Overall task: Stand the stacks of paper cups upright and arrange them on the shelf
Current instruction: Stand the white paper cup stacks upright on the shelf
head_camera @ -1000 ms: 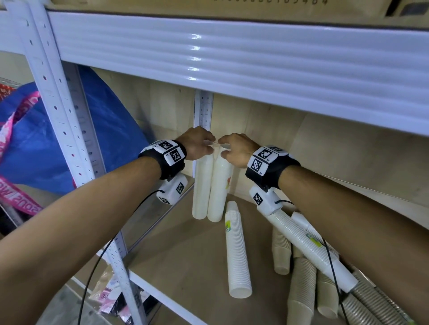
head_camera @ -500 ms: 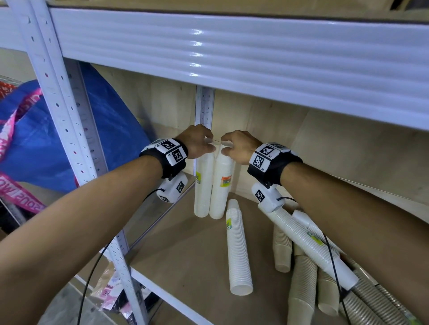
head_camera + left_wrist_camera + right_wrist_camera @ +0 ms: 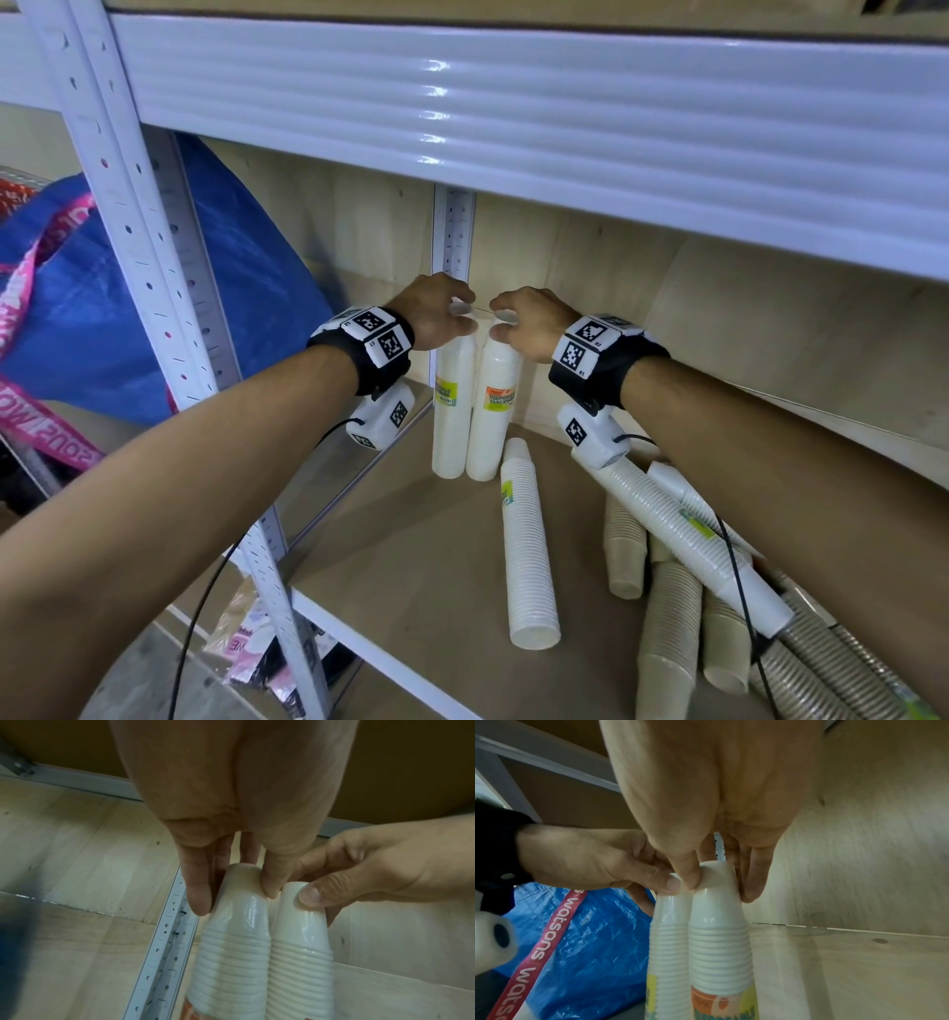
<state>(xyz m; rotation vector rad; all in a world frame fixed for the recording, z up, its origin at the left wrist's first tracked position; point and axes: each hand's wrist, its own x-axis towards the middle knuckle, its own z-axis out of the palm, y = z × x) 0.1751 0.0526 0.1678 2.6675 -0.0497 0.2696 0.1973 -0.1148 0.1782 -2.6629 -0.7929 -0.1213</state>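
Left hand [image 3: 436, 313] fingers pinch the left upright stack [image 3: 452, 411]; right hand [image 3: 529, 324] fingers pinch its touching neighbour, the right upright stack [image 3: 493, 411], at 3 o'clock.

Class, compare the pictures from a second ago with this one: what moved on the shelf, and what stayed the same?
Little changed. The left hand and right hand kept their grip on the tops of the two upright white paper cup stacks, which seem to have edged slightly toward the back corner, though the camera also shifted. The lying white cup stack and the beige cup stacks stayed put.
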